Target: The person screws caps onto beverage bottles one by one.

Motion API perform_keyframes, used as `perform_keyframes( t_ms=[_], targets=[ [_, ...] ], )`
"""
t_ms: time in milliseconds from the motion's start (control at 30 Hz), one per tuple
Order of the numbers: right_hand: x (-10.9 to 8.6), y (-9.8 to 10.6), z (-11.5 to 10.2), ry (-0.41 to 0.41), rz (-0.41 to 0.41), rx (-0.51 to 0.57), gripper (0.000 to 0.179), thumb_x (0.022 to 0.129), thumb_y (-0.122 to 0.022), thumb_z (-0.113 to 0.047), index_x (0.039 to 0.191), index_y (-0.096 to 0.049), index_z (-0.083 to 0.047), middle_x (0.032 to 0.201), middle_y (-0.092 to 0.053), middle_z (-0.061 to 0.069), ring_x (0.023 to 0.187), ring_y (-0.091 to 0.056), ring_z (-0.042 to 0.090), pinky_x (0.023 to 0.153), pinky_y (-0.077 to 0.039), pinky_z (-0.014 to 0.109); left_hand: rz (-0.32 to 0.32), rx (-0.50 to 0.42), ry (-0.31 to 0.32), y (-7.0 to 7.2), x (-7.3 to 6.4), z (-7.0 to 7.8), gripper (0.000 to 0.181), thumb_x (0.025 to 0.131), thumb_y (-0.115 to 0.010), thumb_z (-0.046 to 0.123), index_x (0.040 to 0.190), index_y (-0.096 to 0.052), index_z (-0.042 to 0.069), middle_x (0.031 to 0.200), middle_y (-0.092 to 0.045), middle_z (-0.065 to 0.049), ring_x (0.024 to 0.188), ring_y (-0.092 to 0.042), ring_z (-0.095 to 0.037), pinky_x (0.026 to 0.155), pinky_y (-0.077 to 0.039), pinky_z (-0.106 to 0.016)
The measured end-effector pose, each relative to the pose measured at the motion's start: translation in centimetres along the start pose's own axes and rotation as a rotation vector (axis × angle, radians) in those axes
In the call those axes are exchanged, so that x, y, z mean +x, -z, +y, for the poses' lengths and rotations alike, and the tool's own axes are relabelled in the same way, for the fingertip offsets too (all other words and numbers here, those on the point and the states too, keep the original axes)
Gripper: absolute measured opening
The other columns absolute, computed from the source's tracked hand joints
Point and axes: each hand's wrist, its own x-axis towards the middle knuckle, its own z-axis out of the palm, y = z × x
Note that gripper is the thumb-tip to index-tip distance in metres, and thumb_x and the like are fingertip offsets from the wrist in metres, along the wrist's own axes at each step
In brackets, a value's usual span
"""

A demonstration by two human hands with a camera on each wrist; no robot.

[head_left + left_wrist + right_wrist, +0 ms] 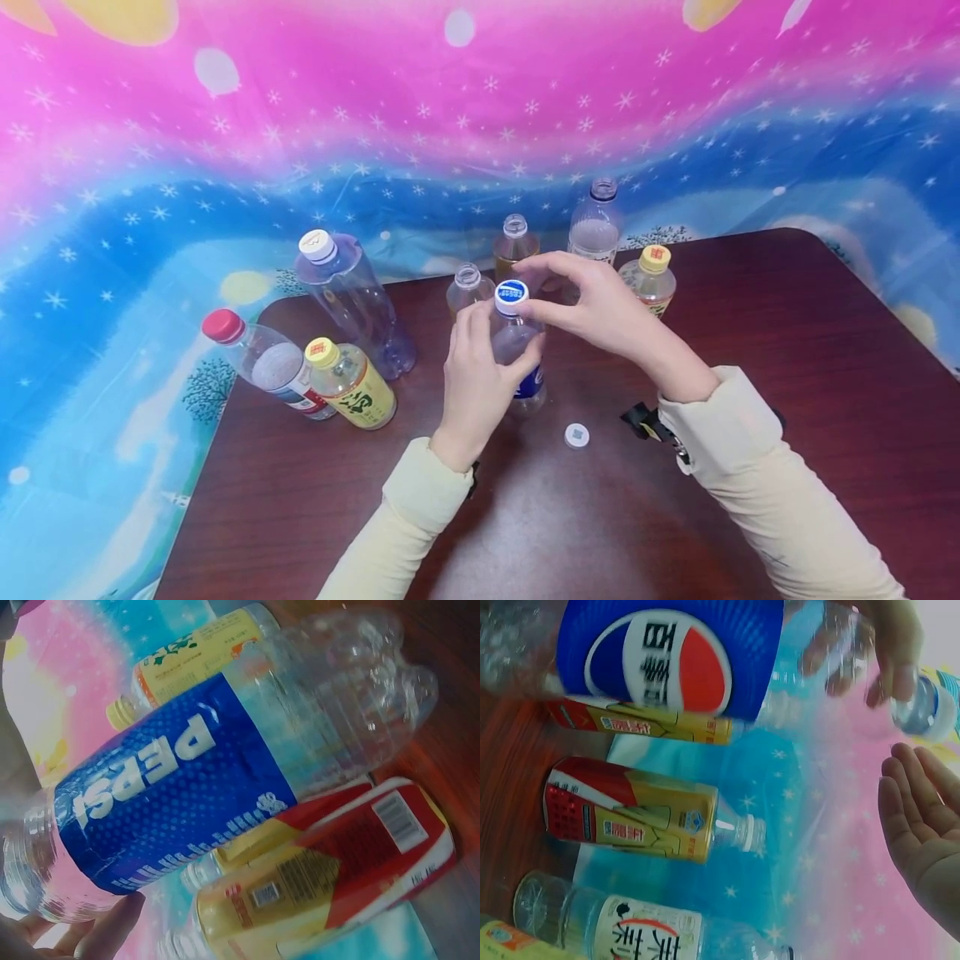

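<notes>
A clear Pepsi bottle (529,385) with a blue label stands upright near the middle of the table. My left hand (480,367) grips it round its upper part, thumb on one side and fingers on the other. On the bottle's neck sits a white cap (512,297) with a blue top. My right hand (600,307) is beside this cap, its thumb and fingers spread around it. In the right wrist view, the fingers (911,787) are extended and apart from the cap. A loose white cap (577,435) lies on the table to the right of the bottle.
On the left stand a red-capped bottle (266,358), a yellow-capped bottle (356,392) and a tall white-capped bottle (352,292). Behind my hands are uncapped bottles, including a tall one (595,229), and another yellow-capped bottle (651,279). A patterned cloth (450,108) hangs behind the table (787,350).
</notes>
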Motion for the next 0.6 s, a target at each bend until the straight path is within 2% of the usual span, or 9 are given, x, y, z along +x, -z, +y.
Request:
perform_keyframes(
  t_ms=[133, 267, 467, 600],
  targets=[
    [-0.9, 0.7, 0.7, -0.011, 0.025, -0.033, 0.033, 0.087, -0.069, -0.019, 0.119, -0.065, -0.01, 0.11, -0.069, 0.007, 0.102, -0.064, 0.02, 0.092, -0.051, 0.039, 0.059, 0.066, 0.032, 1.1, -0.1, -0.8, 0.059, 0.08, -0.074, 0.038, 0.123, -0.051, 0.005, 0.114, -0.058, -0.011, 0.104, -0.058, -0.025, 0.083, -0.056, -0.041],
    [-2.3, 1.4, 2.0, -0.044, 0.023, -0.114, 0.027, 0.089, -0.067, -0.023, 0.115, -0.068, -0.014, 0.107, -0.07, 0.004, 0.094, -0.063, 0.016, 0.083, -0.05, 0.033, 0.14, 0.107, 0.092, 2.4, 0.1, -1.8, 0.057, 0.08, -0.072, 0.039, 0.121, -0.053, 0.005, 0.112, -0.059, -0.012, 0.102, -0.058, -0.027, 0.077, -0.055, -0.047],
    [-4.4, 2.1, 4.9, -0.112, 0.01, -0.156, 0.024, 0.089, -0.066, -0.023, 0.111, -0.069, -0.014, 0.105, -0.071, 0.003, 0.092, -0.062, 0.008, 0.081, -0.048, 0.024, 0.205, 0.128, 0.233, 3.9, 0.6, -3.3, 0.06, 0.082, -0.07, 0.04, 0.127, -0.05, 0.004, 0.12, -0.055, -0.013, 0.11, -0.054, -0.027, 0.083, -0.051, -0.049],
    [-5.5, 2.2, 7.1, -0.158, 0.024, -0.172, 0.023, 0.088, -0.067, -0.021, 0.11, -0.07, -0.012, 0.101, -0.072, 0.005, 0.084, -0.058, -0.005, 0.075, -0.048, 0.019, 0.221, 0.136, 0.278, 4.5, 1.1, -4.0, 0.063, 0.084, -0.069, 0.041, 0.129, -0.047, 0.002, 0.124, -0.053, -0.015, 0.113, -0.051, -0.03, 0.086, -0.047, -0.05]
  ],
)
